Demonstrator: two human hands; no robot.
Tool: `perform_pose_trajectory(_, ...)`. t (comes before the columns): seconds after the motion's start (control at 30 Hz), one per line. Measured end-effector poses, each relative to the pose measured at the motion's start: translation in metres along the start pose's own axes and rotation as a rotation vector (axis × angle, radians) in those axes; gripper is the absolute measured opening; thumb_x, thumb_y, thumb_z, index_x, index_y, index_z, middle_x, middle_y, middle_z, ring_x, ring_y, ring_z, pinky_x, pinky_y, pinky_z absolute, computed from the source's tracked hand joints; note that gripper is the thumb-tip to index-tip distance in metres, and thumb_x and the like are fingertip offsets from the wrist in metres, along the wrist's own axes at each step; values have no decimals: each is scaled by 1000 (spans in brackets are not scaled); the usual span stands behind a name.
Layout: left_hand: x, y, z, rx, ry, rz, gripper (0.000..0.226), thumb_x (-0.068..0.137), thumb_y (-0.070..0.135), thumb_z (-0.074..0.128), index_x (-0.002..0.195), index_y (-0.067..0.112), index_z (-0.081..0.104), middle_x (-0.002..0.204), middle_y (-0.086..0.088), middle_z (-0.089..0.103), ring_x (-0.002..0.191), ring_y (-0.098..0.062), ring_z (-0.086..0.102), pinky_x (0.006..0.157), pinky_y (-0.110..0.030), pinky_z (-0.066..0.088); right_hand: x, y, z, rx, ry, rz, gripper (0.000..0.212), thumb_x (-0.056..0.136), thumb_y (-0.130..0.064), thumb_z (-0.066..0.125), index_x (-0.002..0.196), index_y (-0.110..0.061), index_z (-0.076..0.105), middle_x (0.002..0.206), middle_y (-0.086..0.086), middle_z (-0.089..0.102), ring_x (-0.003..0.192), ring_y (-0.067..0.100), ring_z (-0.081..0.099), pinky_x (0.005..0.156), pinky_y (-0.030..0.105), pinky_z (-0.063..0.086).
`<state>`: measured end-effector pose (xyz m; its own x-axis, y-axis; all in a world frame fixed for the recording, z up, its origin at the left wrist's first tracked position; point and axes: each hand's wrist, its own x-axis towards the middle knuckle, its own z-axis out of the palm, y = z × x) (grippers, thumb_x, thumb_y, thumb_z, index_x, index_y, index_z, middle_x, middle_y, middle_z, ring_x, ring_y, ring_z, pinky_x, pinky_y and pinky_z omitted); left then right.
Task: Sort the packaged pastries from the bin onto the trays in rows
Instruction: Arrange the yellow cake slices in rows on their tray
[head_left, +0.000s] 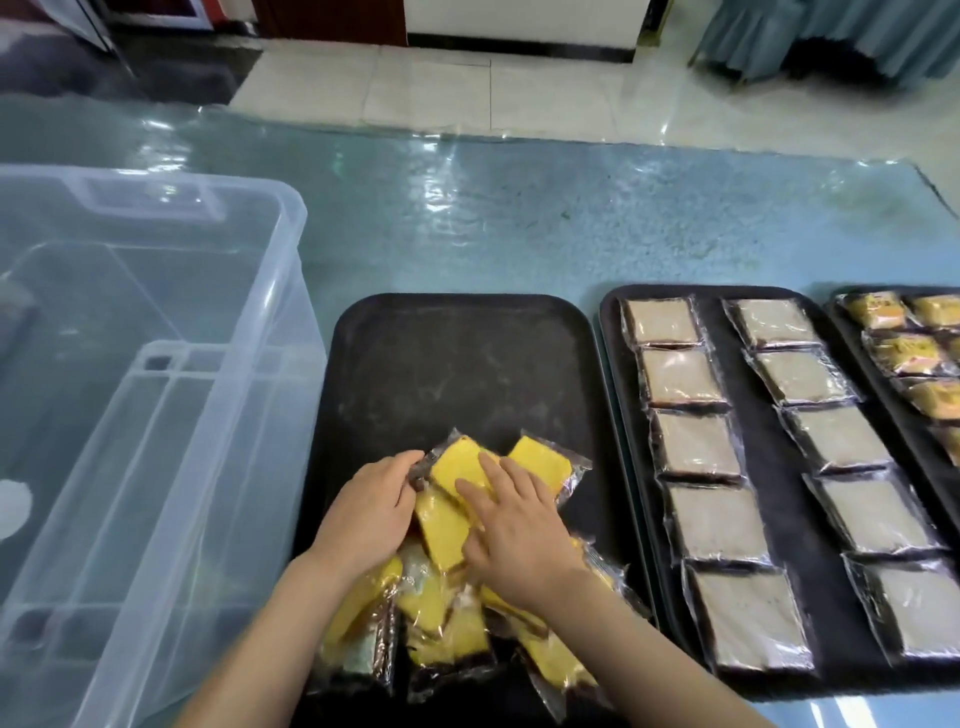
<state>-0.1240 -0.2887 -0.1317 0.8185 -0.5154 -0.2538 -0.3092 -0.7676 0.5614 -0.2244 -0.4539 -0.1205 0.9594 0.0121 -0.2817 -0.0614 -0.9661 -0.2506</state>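
A loose pile of yellow packaged pastries (441, 525) lies on the near half of a black tray (457, 358). My left hand (371, 512) grips the left edge of the top yellow packet (460, 462). My right hand (511, 530) rests flat on that same packet, fingers straight and spread. The tray's far half is bare. To the right, a second black tray (763, 462) holds two neat columns of grey-white packaged pastries (698, 444). The clear plastic bin (150, 364) stands at the left and looks empty.
A third black tray (852, 332) with orange-yellow packets (909, 353) sits at the far right, partly cut off. The table has a glossy blue-green plastic cover (519, 208). Tiled floor and furniture lie beyond the far edge.
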Motion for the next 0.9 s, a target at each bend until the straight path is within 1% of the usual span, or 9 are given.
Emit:
perform_pose_trajectory(0.07, 12, -12, -1, 105, 2, -32, 48, 98, 12, 41, 145, 20, 39, 144, 1, 47, 134, -19, 39, 111, -34, 34, 21, 13, -6, -37, -49, -20, 57, 96, -32, 35, 152, -28, 21, 162, 9, 9, 148, 29, 4, 120, 44, 1)
perform_pose_trajectory(0.17, 31, -30, 0, 242, -50, -138, 57, 95, 14, 41, 150, 22, 29, 158, -3, 27, 144, -26, 21, 118, -40, 24, 54, 30, -8, -63, -121, -73, 57, 99, -30, 34, 154, -31, 15, 163, 8, 5, 149, 27, 1, 121, 42, -1)
perform_pose_trajectory(0.23, 42, -36, 1, 257, -66, -186, 59, 96, 18, 42, 152, 24, 25, 161, -4, 16, 147, -29, 14, 119, -42, 21, 75, 37, -6, -46, -127, -90, 59, 100, -29, 34, 154, -33, 11, 163, 7, 1, 149, 27, -1, 120, 40, -2)
perform_pose_trajectory(0.33, 53, -39, 3, 217, -48, -209, 59, 99, 24, 41, 154, 27, 20, 163, -4, 7, 149, -30, 7, 120, -41, 17, 111, 40, -2, -94, -107, -126, 64, 99, -25, 35, 155, -34, 4, 163, 9, -5, 149, 29, -6, 120, 42, -5)
perform_pose_trajectory(0.5, 61, -40, 5, 152, -20, -195, 60, 100, 27, 42, 155, 30, 17, 163, -3, 2, 150, -29, -2, 120, -36, 8, 185, 35, -3, -165, 6, -113, 56, 104, -34, 25, 156, -28, 3, 162, 14, -1, 149, 35, -1, 120, 51, 1)
perform_pose_trajectory(0.57, 62, -42, 6, 139, -2, -193, 60, 101, 26, 42, 154, 32, 16, 163, -1, 1, 150, -27, -3, 120, -36, 7, 214, 30, -6, -186, 25, -107, 56, 105, -38, 23, 156, -25, 2, 162, 16, 1, 148, 36, 0, 120, 52, 3)
perform_pose_trajectory(0.67, 63, -44, 8, 124, 6, -207, 61, 101, 24, 42, 155, 33, 14, 163, 0, -1, 150, -25, -6, 121, -36, 7, 251, 22, -10, -223, 37, -148, 59, 103, -46, 22, 155, -27, 1, 162, 16, 2, 148, 37, 1, 119, 53, 5)
perform_pose_trajectory(0.77, 64, -43, 11, 140, -15, -224, 66, 99, 22, 42, 155, 33, 10, 163, 0, -6, 149, -26, -10, 122, -38, 4, 274, 19, -9, -273, 37, -196, 62, 101, -51, 22, 155, -30, 0, 162, 15, 0, 148, 37, 2, 119, 54, 6)
perform_pose_trajectory(0.9, 63, -43, 11, 152, -36, -228, 70, 96, 20, 42, 155, 32, 6, 163, -2, -10, 148, -26, -14, 120, -36, -2, 277, 20, -3, -318, 54, -221, 64, 100, -55, 19, 155, -29, -3, 162, 15, -2, 148, 37, 1, 118, 57, 6)
